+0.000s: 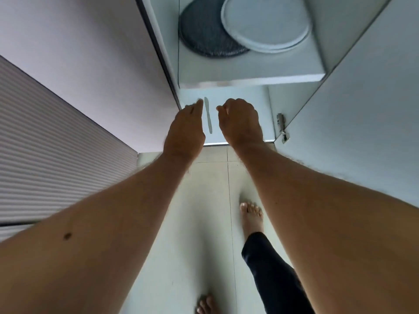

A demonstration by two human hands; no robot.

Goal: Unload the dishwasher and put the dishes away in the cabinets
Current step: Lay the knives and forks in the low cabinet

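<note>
On the lower cabinet shelf, near its front edge, we leave a butter knife flat between our left hand, fingers extended, and loosely curled, empty right hand, so neither blocks it.

Pale tiled floor, crossed by thin grout lines, fills the lower centre. A ribbed, horizontally slatted grey panel occupies the left side, below a plain lilac-white wall surface. A metal hinge is fixed at the right, beside the inner edge of a white door panel. Two bare feet and one dark trouser leg stand on the floor.
</note>
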